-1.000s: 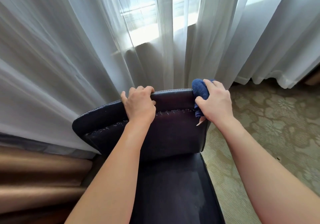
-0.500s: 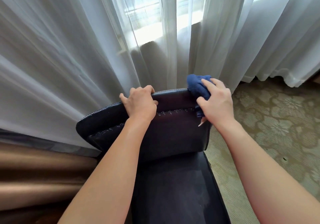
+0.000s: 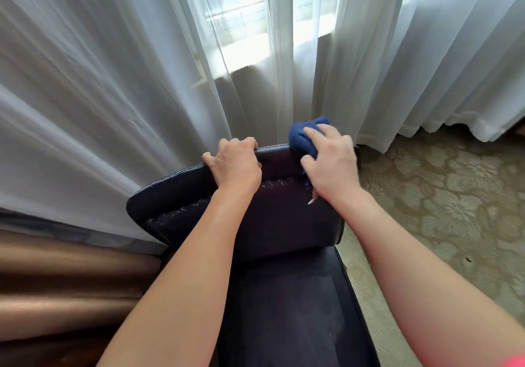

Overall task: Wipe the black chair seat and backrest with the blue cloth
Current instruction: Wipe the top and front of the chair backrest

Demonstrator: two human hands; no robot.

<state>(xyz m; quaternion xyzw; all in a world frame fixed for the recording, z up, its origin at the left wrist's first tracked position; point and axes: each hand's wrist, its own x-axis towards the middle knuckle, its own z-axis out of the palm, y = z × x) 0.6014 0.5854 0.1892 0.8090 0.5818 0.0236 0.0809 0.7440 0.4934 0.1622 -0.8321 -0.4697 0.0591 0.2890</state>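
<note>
The black chair stands below me, its backrest (image 3: 272, 219) facing me and its seat (image 3: 287, 307) showing faint dull smears. My left hand (image 3: 234, 165) grips the top edge of the backrest near its middle, fingers curled over the rim. My right hand (image 3: 331, 165) holds the bunched blue cloth (image 3: 304, 138) against the top right corner of the backrest. Most of the cloth is under my fingers; a rounded lump sticks up above the rim.
White sheer curtains (image 3: 142, 68) hang right behind the chair and touch its back. A brown drape or cushion (image 3: 56, 281) lies at the lower left. Patterned beige carpet (image 3: 440, 196) spreads to the right of the chair.
My right hand has slid the blue cloth up and a little leftward along the backrest's top right corner. The left hand keeps its grip on the rim.
</note>
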